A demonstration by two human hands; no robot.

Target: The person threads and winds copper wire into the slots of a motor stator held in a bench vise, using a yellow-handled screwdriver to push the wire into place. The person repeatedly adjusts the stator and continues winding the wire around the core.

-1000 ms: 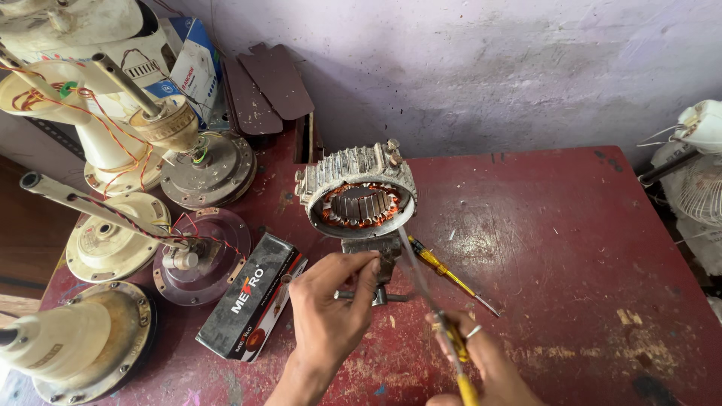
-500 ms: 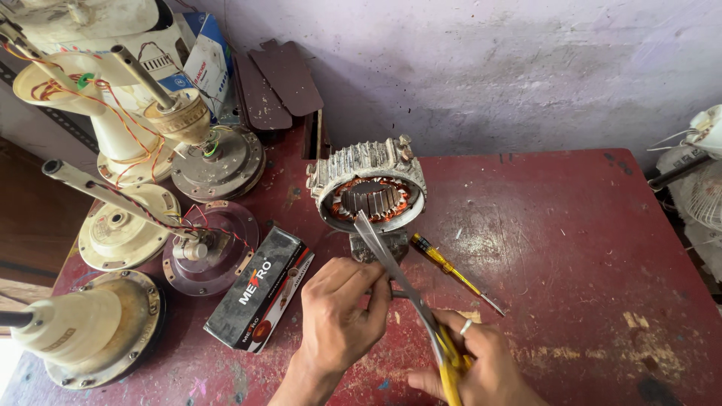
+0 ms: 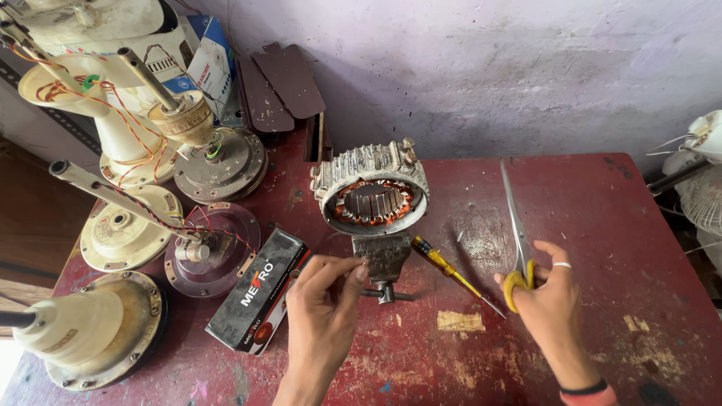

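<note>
The left hand (image 3: pixel 323 316) pinches fingertips against the small grey metal vise (image 3: pixel 383 259). That vise clamps the ribbed grey motor stator with copper windings (image 3: pixel 371 188) just above it. Right of the vise, the right hand (image 3: pixel 545 301) grips yellow-handled steel scissors (image 3: pixel 515 233), blades upward. A yellow-handled screwdriver (image 3: pixel 450 272) lies between vise and right hand; a black box (image 3: pixel 258 289) lies left.
</note>
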